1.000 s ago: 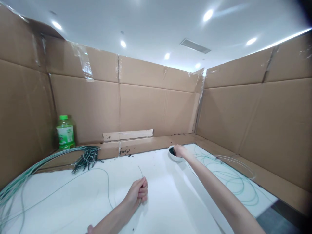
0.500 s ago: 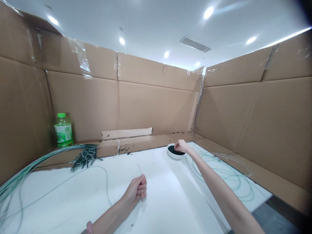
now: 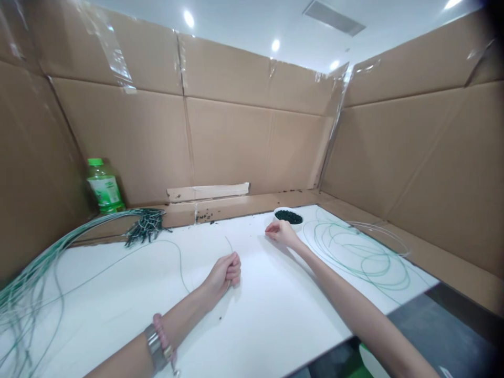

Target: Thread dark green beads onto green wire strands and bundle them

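Observation:
My left hand (image 3: 225, 273) rests as a fist on the white table (image 3: 275, 315), closed on a thin green wire (image 3: 179, 262) whose end sticks up just above the knuckles. My right hand (image 3: 279, 232) hovers low over the table a little in front of a small white bowl (image 3: 289, 216) full of dark beads. Its fingers are pinched together; what they hold is too small to see. A bundle of green wires with dark beaded ends (image 3: 146, 224) lies at the far left.
Loose coils of green wire (image 3: 356, 254) lie at the right of the table. A green-capped drink bottle (image 3: 103, 186) stands in the back left corner. Cardboard walls (image 3: 236, 142) enclose the table on three sides. Dark crumbs dot the cardboard ledge (image 3: 220, 212).
My right hand has left the bowl and drawn back toward me and to the left. The left hand has kept its hold on the wire. The view has tilted downward.

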`<state>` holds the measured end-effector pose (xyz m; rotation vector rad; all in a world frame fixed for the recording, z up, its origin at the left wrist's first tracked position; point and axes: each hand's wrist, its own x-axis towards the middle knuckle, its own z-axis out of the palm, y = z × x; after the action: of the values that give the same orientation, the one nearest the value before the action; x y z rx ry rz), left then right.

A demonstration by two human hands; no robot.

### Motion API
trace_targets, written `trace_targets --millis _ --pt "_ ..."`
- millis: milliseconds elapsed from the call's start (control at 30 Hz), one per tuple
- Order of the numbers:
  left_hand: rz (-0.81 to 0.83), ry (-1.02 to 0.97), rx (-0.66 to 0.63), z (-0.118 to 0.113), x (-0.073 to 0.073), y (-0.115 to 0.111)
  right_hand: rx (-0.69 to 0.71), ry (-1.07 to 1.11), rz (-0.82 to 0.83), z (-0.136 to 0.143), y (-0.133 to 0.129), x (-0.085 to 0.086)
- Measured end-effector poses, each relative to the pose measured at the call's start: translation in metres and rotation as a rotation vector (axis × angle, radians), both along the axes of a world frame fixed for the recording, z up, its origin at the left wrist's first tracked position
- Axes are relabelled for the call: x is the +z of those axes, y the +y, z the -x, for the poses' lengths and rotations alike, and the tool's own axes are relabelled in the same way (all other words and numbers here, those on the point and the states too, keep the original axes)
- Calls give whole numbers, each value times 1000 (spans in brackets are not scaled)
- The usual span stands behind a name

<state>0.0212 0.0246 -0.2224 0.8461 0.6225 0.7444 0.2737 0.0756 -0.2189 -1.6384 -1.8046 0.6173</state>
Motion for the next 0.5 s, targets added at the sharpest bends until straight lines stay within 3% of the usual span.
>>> trace_targets --millis 500 --pt "3 -8 -29 3 2 -1 -74 -60 -25 -4 -1 -1"
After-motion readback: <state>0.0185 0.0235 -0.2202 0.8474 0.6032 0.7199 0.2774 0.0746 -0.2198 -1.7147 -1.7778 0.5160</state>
